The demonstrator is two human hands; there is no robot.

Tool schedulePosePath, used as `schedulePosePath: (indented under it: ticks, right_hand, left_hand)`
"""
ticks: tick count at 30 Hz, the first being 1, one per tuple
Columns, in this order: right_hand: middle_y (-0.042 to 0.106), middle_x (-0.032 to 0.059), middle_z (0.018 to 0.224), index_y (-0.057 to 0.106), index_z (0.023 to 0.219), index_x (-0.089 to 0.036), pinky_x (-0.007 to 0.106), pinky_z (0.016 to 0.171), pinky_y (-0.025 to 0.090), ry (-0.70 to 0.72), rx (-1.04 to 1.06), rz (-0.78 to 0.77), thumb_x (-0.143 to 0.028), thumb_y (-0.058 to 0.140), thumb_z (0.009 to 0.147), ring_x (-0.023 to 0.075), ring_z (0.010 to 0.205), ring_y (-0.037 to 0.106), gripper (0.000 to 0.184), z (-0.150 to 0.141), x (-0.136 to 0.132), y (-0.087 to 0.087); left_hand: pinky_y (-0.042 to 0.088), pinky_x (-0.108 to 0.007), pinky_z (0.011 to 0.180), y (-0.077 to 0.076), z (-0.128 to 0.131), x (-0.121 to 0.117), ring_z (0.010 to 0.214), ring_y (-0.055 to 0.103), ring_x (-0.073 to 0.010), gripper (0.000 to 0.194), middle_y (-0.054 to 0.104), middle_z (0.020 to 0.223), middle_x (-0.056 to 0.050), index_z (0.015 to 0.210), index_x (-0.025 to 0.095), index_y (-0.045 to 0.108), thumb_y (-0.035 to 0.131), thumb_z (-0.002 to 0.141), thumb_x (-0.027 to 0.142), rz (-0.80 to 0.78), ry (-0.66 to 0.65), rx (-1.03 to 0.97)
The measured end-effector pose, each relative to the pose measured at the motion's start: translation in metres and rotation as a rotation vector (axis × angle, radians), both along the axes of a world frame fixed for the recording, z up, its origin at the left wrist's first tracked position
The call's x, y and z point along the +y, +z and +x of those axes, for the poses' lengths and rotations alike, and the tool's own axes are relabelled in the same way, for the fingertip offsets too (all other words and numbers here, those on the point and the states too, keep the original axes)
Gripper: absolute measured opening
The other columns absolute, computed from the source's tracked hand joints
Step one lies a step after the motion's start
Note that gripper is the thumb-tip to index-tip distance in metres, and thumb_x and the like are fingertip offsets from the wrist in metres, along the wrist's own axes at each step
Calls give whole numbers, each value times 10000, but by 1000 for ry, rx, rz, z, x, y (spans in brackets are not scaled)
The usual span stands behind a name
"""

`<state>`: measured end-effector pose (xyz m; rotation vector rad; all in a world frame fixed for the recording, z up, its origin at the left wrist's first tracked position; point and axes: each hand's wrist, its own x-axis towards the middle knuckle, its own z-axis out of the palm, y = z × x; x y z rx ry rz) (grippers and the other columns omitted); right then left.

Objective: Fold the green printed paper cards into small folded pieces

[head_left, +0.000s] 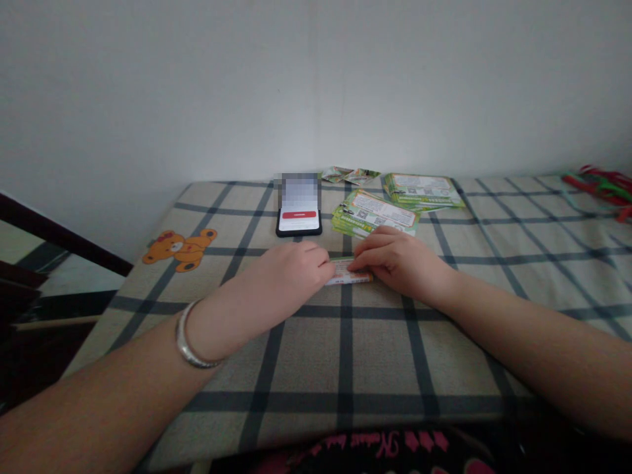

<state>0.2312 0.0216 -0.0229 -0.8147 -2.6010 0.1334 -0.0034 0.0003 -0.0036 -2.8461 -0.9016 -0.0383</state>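
Note:
A small folded printed leaflet (349,271) lies flat on the checked tablecloth between my two hands. My left hand (296,268) has its fingers closed on the leaflet's left end, thumb tucked in and partly hidden. From the other side, my right hand (402,263) presses its bent fingers on the right end. Just beyond the right hand is a fanned stack of green and white leaflets (378,214), close to the fingers. A second stack of leaflets (424,189) sits behind it. Two folded paper pieces (363,176) rest against the wall.
Left of the stacks stands a phone (299,224) with a lit screen, partly blurred. An orange bear picture (180,250) is on the cloth at left. Red and green stringy material (605,191) lies at the far right. The wall (316,85) borders the table's back edge.

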Motion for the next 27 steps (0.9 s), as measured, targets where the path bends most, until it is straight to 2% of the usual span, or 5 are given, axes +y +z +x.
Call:
schedulePosePath:
  ticks: [5, 12, 16, 20, 27]
  right_hand:
    - [698, 33, 985, 732, 1007, -229, 334, 845, 438, 34, -81, 15, -72, 495, 853, 191, 913, 569, 324, 1, -5, 8]
    - [670, 76, 959, 716, 950, -167, 348, 832, 444, -4, -160, 31, -227, 522, 875, 204, 888, 575, 216, -6, -18, 15]
    - [667, 80, 911, 708, 966, -159, 343, 806, 439, 13, -203, 114, -277, 499, 922, 203, 868, 565, 244, -7, -20, 12]
    - [673, 75, 870, 694, 988, -148, 348, 788, 435, 27, -265, 184, -295, 467, 948, 216, 879, 556, 273, -6, -20, 9]
    - [670, 69, 887, 687, 963, -160, 343, 779, 438, 6, -288, 175, -293, 455, 953, 210, 885, 564, 268, -7, -21, 8]
  left_hand:
    - [507, -363, 862, -2, -5, -5, 966, 590, -204, 236, 637, 1040, -66, 1041, 167, 638, 478, 898, 68, -48, 37, -29]
    - [494, -409, 938, -3, -10, -8, 1109, 560, -247, 302, 618, 1164, -99, 1107, 142, 638, 429, 893, 103, -64, 18, -52]
    - [492, -402, 961, 5, -7, -13, 1072, 590, -238, 320, 642, 1128, -94, 1102, 135, 643, 473, 833, 107, -103, 43, -54]
    - [498, -397, 964, 14, -4, -16, 1052, 613, -228, 350, 662, 1120, -88, 1144, 148, 637, 469, 838, 135, -165, 88, -47]
    - [496, -413, 964, 16, -6, -18, 1080, 606, -238, 366, 643, 1175, -92, 1116, 181, 677, 453, 834, 115, -158, 71, -35]
